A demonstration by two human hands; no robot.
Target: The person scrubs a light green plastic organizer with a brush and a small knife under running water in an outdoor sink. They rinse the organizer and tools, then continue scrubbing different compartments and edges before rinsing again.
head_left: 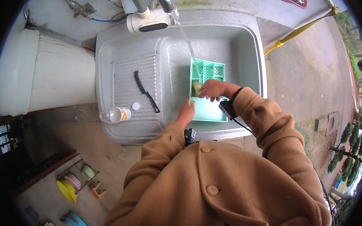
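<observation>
A mint-green compartment box [208,107] lies in the basin of the grey sink [178,51]. Its far part is split into small cells with perforated bottoms, and its near part is one plain flat section. My left hand [186,112] grips the box's left edge, fingers partly hidden by the wall. Over the cells, my right hand [213,88] is closed on a yellowish scrubber [197,86], pressed into a cell at the left side; whether it is a sponge or a brush I cannot tell. Water [188,41] runs from the faucet [163,1] onto the box.
On the ribbed drainboard at left lie a black long-handled brush [146,92], a white cap [136,106] and a clear bottle [115,115] with an orange-white label. A large white bucket [44,73] stands beside the sink. A yellow-handled pole [299,34] leans at right.
</observation>
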